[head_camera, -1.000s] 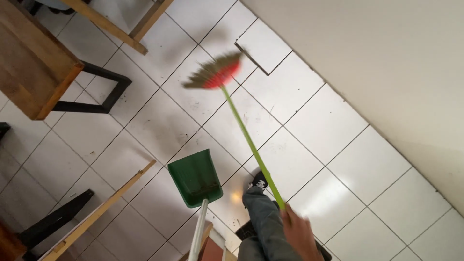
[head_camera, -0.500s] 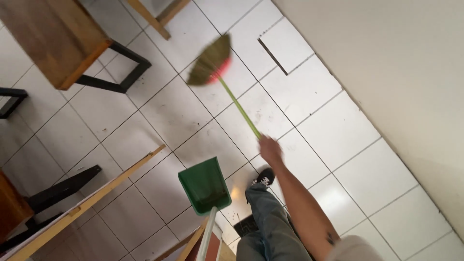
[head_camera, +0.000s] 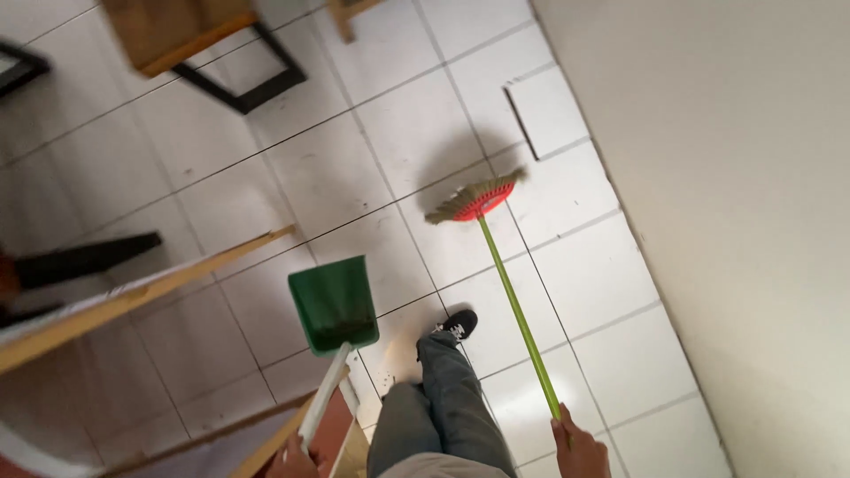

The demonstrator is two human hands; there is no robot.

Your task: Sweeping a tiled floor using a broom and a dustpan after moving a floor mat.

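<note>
Both hands sit at the bottom edge of the view, well apart, each closed around a handle. His or her right hand point(head_camera: 580, 450) is clamped on the lower end of a broom point(head_camera: 513, 292), whose thin green pole slants up across the white floor tiles point(head_camera: 390, 133) to a red head with tan bristles. That head looks to rest on or just above the tiles, near the pale wall point(head_camera: 735, 195) that fills the right side. The left hand point(head_camera: 292, 460), only partly in frame, grips the pale handle of a green dustpan point(head_camera: 332, 303), whose scoop hangs over the tiles toward the middle of the floor, left of the broom pole; whether it touches the floor cannot be told.

Around them, from large to small: the wall runs along the right edge of the floor. A wooden table point(head_camera: 181, 31) with a black metal frame stands at the top left corner. A long wooden plank point(head_camera: 133, 296) slants in from the left edge, its tip just beside the dustpan's scoop, and it crowds that side. A second wooden piece point(head_camera: 274, 438) lies by the left hand at the bottom edge. The person's leg point(head_camera: 443, 398) in grey trousers, ending in a black shoe point(head_camera: 456, 326), stands between dustpan and broom pole. One loose or raised tile point(head_camera: 549, 111) sits by the wall, beyond the broom head.
</note>
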